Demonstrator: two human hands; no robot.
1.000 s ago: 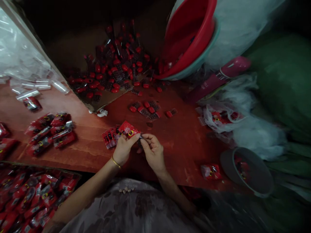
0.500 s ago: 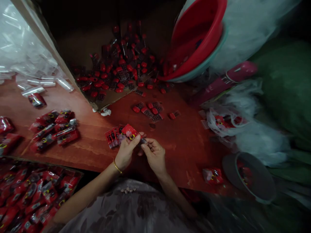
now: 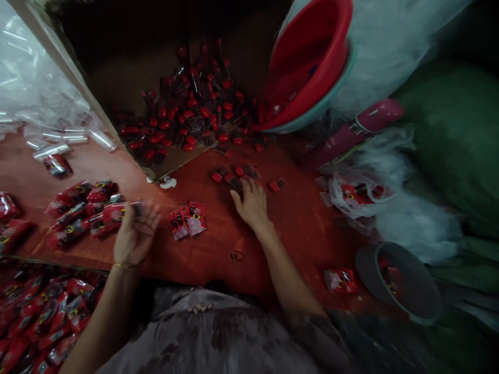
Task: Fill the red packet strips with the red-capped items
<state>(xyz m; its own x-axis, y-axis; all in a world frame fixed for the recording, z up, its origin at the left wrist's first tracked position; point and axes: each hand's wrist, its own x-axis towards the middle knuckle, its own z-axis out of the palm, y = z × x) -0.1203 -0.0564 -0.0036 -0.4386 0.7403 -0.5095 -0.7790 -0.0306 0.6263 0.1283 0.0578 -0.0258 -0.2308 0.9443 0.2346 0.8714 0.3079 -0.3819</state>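
My left hand (image 3: 136, 236), palm turned up and fingers spread, is at the near right side of a pile of red packs (image 3: 72, 210). A red, clear-ended pack (image 3: 117, 212) lies on that pile beside my left thumb. My right hand (image 3: 252, 203) reaches over a small group of red-capped pieces with dark dotted parts (image 3: 217, 175). Its thumb stands apart, and its fingertips partly cover the pieces; whether they touch one is unclear. Between the hands lies a fanned row of red printed cards (image 3: 196, 217). A small dark ring-shaped item (image 3: 236, 255) lies nearer me.
A cardboard box (image 3: 74, 67) lies open with many red-capped pieces inside. Red basin (image 3: 343, 31), purple bottle-like object (image 3: 351, 132) and grey bowl (image 3: 409, 285) stand to the right. Clear tubes (image 3: 102, 139) lie at left; more red packs (image 3: 50, 317) fill the lower left.
My hands have parted from a red card held between them. The left moved left to the pack pile, the right forward to the red-capped pieces. The ring-shaped item now shows on the table.
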